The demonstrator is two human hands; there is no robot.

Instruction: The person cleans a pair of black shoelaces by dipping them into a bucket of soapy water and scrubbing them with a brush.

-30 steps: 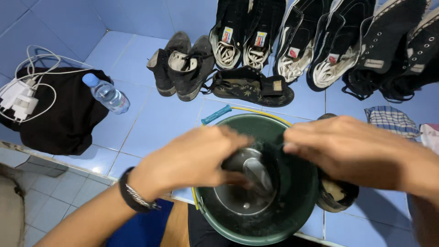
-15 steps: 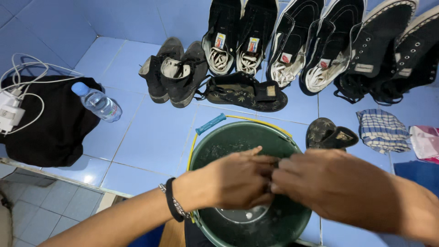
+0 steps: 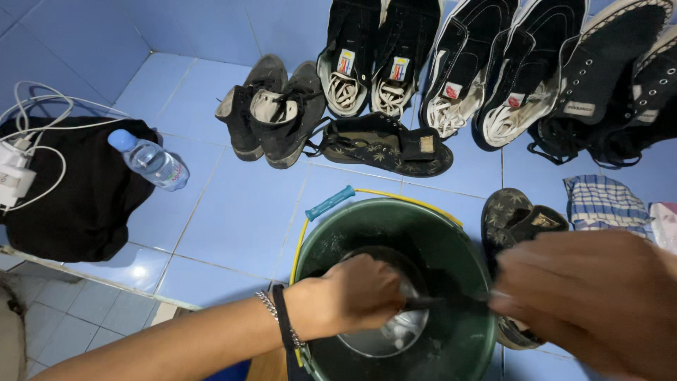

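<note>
A dark green bucket (image 3: 451, 243) with a yellow wire handle and a blue grip (image 3: 330, 202) stands on the blue tiled floor in front of me. Something shiny and metallic (image 3: 384, 339) lies at its bottom. My left hand (image 3: 352, 296), with a bracelet and a black band at the wrist, is down inside the bucket with its fingers closed. My right hand (image 3: 599, 303) is blurred over the bucket's right rim. A thin dark strip (image 3: 444, 300) runs between the two hands, and both grip it. What the strip is I cannot tell.
Several black and white sneakers (image 3: 451, 70) line the blue wall at the back, with a dark grey pair (image 3: 271, 113) and a patterned sandal (image 3: 384, 144) in front. Another sandal (image 3: 518, 215) lies beside the bucket. A water bottle (image 3: 149, 161), black bag (image 3: 77, 190), white cables (image 3: 25, 152) and checked cloth (image 3: 606, 204) lie around.
My hands were clasped together over the bucket; now they have drawn apart, the left lower inside the bucket, the right pulled to the right, with the dark strip stretched between them.
</note>
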